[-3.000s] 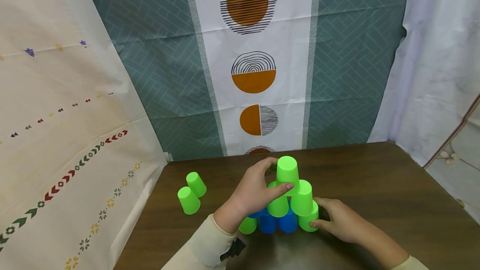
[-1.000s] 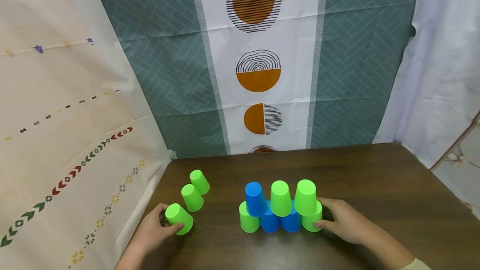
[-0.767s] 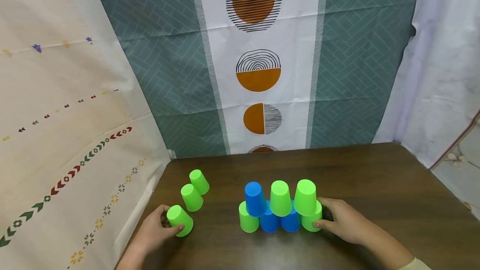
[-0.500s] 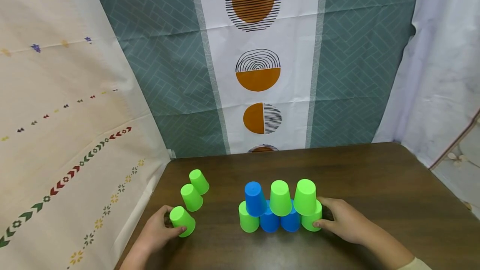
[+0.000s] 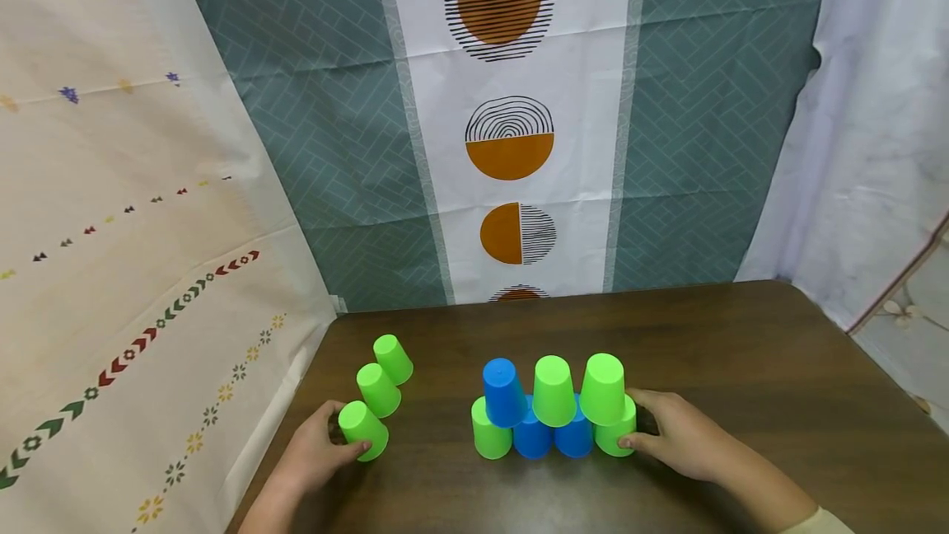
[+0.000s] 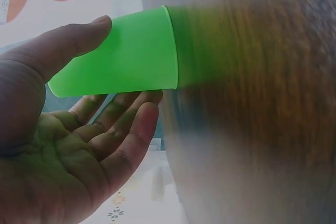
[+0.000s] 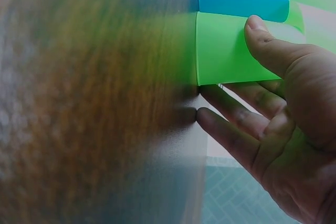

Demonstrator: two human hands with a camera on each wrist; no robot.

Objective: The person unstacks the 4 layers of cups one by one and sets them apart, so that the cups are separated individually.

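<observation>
Head view: your left hand pinches a green cup, left of the cup stack; your right hand grips the stack's rightmost bottom cup. Left wrist: looks like thin plastic, so probably light, springy, slickish; hold mid-wall, gently. Right wrist: same thumb-and-fingers grip, don't nudge.

From left to right, the pile's top row goes blue, green, green and its bottom row goes green, blue, blue, green, while the three cups on the left are all bright green. The table is dark brown, the sleeve is cream, and the left cloth is cream with red and green arrows and little yellow and grey flowers. The back cloth is blue-green with thin brick lines, and its white stripe has orange-brown rounds with black lines.
</observation>
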